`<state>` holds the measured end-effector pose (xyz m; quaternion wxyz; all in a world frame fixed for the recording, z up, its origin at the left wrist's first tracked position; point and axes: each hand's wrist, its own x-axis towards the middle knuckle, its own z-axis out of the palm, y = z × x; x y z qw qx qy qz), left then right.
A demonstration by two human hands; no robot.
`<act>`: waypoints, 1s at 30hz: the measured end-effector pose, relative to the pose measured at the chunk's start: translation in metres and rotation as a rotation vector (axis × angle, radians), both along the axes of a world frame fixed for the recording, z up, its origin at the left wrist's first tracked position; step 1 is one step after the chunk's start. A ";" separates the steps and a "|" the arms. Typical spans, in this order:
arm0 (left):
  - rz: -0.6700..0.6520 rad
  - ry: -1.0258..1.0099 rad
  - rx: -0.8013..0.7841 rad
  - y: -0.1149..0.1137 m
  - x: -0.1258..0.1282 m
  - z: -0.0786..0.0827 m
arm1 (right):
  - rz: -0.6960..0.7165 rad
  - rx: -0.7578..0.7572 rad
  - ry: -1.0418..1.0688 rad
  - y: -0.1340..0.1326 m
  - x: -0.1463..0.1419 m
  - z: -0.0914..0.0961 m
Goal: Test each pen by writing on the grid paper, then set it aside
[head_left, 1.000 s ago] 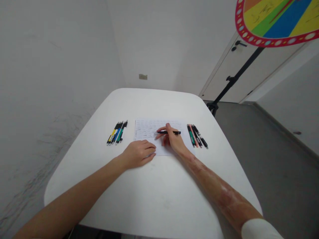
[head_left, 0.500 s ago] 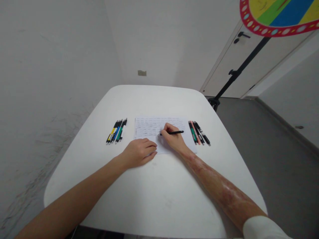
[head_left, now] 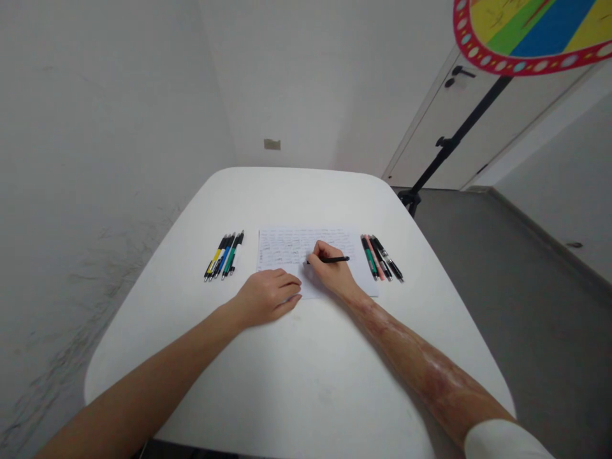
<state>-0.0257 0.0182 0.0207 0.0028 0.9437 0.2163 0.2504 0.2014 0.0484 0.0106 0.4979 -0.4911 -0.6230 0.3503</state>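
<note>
A sheet of paper [head_left: 280, 245] with rows of handwriting across its upper part lies on the white table [head_left: 306, 376]. My right hand [head_left: 332, 268] grips a black pen [head_left: 339, 259], its tip down at the sheet around the lower written rows. The pen's back end points right. My left hand [head_left: 270, 295] rests flat, fingers stretched over the paper's lower left corner and the palm on the table. The lower left of the sheet is hidden under it.
Several pens [head_left: 224, 255] with yellow, blue and green parts lie side by side left of the paper. Another row of pens [head_left: 381, 258], green, pink and black, lies to its right. A colourful wheel [head_left: 530, 38] on a black stand [head_left: 459, 137] stands beyond the table near a door.
My right hand and the pen have shifted very slightly left relative to the sheet. My left hand stays put. The whole view has tilted a little.
</note>
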 end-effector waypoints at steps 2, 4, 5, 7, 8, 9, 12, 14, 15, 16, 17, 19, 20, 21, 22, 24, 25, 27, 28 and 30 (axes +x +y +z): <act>0.002 -0.001 0.002 0.000 0.000 -0.001 | 0.014 -0.003 -0.007 0.000 0.000 0.000; 0.004 -0.001 0.002 0.000 0.000 -0.001 | 0.013 -0.006 -0.005 0.000 0.001 0.000; 0.004 -0.002 -0.001 0.000 0.000 -0.001 | 0.004 -0.006 0.000 0.001 0.001 0.000; 0.003 -0.003 -0.010 0.000 0.000 -0.001 | -0.016 -0.003 0.011 0.001 0.001 0.000; 0.002 -0.002 -0.015 0.000 0.000 -0.001 | -0.023 0.000 0.015 0.001 0.001 0.000; 0.001 -0.003 -0.018 0.000 0.000 -0.001 | -0.025 0.002 0.016 0.001 0.001 0.000; 0.002 -0.006 -0.025 0.000 0.000 -0.001 | -0.016 0.001 0.005 0.000 0.001 -0.001; 0.004 -0.006 -0.029 0.000 0.000 -0.001 | -0.008 -0.002 -0.002 0.001 0.001 -0.001; 0.005 -0.004 -0.030 0.000 0.000 -0.001 | -0.004 -0.003 -0.004 0.001 0.001 -0.001; 0.006 -0.003 -0.030 0.000 0.000 -0.001 | -0.004 -0.004 -0.003 0.001 0.002 -0.001; 0.006 -0.003 -0.028 0.000 0.000 -0.001 | -0.008 -0.005 0.000 0.001 0.002 -0.002; 0.006 -0.005 -0.023 0.000 0.000 -0.001 | -0.015 -0.003 0.004 0.001 0.002 -0.002; 0.006 -0.006 -0.020 0.000 0.000 -0.001 | -0.017 0.001 0.002 0.001 0.003 -0.001; 0.005 -0.008 -0.017 0.000 0.000 -0.001 | -0.016 0.005 -0.002 0.000 0.003 -0.001; 0.004 -0.008 -0.013 0.000 0.000 -0.001 | -0.015 0.009 -0.008 0.000 0.003 -0.001; 0.005 -0.008 -0.012 0.000 0.000 -0.001 | -0.023 0.016 -0.021 -0.001 0.002 -0.001; 0.005 -0.008 -0.014 0.000 0.000 -0.001 | -0.032 0.020 -0.025 -0.001 0.002 -0.001; 0.005 -0.005 -0.022 0.000 0.000 -0.001 | -0.036 0.025 -0.030 -0.001 0.002 -0.001; 0.004 -0.003 -0.027 0.000 0.000 -0.001 | -0.032 0.026 -0.030 -0.001 0.002 -0.001; 0.003 -0.003 -0.032 0.000 -0.001 0.000 | -0.030 0.026 -0.021 0.000 0.002 -0.001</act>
